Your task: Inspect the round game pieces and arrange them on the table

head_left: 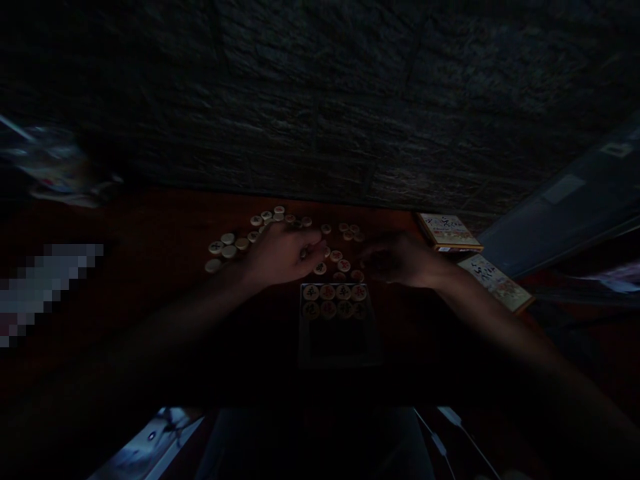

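My left hand (285, 253) is over the loose xiangqi pieces on the table, its fingers curled and thumb pressed in. What it holds, if anything, is mostly hidden. On the other side of the pieces is my right hand (403, 260), its fingers lost in shadow. Between the hands lie several round pieces with red or black characters, including a red-marked piece (343, 265) and a black-marked piece (320, 269). A shallow open box (301, 343) stands nearest to me, with two rows of pieces at its far end. More loose pieces (229, 251) lie left of my left hand.
Two printed flat boxes, an upper box (447, 230) and a lower box (495, 283), lie at the right. Behind the wooden table (165, 227) rises a dark stone wall (320, 133). A clear plastic cup or bag (60, 167) with a straw stands far left. White cables (440, 443) hang below.
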The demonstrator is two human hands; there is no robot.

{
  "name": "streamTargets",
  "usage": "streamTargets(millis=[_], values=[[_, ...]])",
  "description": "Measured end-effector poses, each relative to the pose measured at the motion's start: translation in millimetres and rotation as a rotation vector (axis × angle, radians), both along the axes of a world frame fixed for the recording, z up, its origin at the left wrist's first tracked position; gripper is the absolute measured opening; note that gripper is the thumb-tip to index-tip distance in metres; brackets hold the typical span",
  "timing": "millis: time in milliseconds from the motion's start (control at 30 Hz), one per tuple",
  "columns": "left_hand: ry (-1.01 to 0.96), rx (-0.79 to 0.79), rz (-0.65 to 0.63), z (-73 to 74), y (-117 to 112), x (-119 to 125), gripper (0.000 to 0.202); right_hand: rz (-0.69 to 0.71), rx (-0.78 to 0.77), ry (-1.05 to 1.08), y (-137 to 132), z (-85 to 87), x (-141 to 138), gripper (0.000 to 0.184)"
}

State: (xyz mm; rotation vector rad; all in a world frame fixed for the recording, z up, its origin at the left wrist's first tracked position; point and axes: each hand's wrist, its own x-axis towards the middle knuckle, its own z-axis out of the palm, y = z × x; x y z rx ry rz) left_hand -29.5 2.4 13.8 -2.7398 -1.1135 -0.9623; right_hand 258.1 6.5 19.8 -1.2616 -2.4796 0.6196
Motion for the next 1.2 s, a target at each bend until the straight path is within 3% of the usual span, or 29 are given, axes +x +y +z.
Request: streamTargets(millis=[167,333,467,633,767,900,1067,1200], values=[[-0.038,0.061,-0.048,-0.4,-2.9,1.9,0.031,-0.047,0.059,0.101,-4.0,0.7,-6.6,0.038],[-0.072,0.076,-0.077,0.8,-7.6,4.6,0.03,-0.121,-0.058,0.422,-9.9,2.1,-16.5,0.028],[-0.172,-0.023,-0.102,0.8,-11.0,8.1,0.028,-0.152,-0.113,0.507,-12.6,-3.2,-24.8,0.015],[-0.262,-0.118,-0.103,-1.0,-15.1,14.3,0.027,-0.181,-0.258,0.797,-17.8,-6.6,-38.0,0.029],[-0.326,-0.176,-0.136,-2.4,-16.7,17.5,0.004,-0.159,-0.425,0.976,-24.7,-7.5,-46.6,0.023],[-0.37,-0.267,-0.173,-3.9,-16.8,18.1,0.004,-0.149,-0.502,1.045,-28.7,-8.9,-51.0,0.02],[-0.431,-0.363,-0.174,-4.8,-17.1,20.8,0.005,-0.18,-0.493,1.063,-29.4,-9.1,-52.6,0.018],[-0.498,-0.384,-0.181,-7.3,-18.2,24.5,0.003,-0.159,-0.332,1.0,-29.3,-11.0,-52.7,0.017]])
